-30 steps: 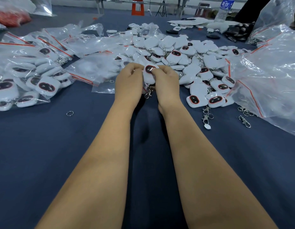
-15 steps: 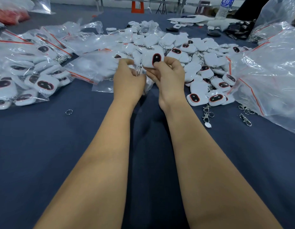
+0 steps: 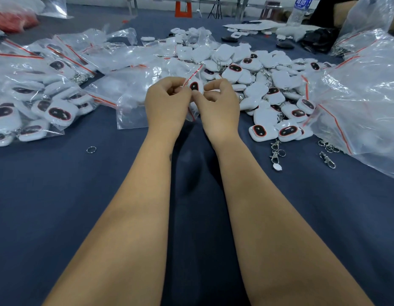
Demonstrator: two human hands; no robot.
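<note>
My left hand (image 3: 167, 102) and my right hand (image 3: 218, 102) meet above the blue cloth in the middle of the view. Between them is a small clear zip bag (image 3: 195, 74) with a red strip. Inside it sits a white keychain fob (image 3: 194, 86) with a dark red-rimmed oval. Both hands pinch the bag at its near side, fingertips almost touching. The lower part of the bag is hidden behind my hands.
A heap of loose white fobs (image 3: 257, 85) lies behind and right of my hands. Bagged fobs (image 3: 37, 100) are piled at the left, empty clear bags (image 3: 357, 96) at the right. A split ring (image 3: 91, 149) and metal clasps (image 3: 276, 153) lie on the cloth.
The fob went from bare in my fingers into the clear zip bag. My hands came a little nearer and closed together on the bag.
</note>
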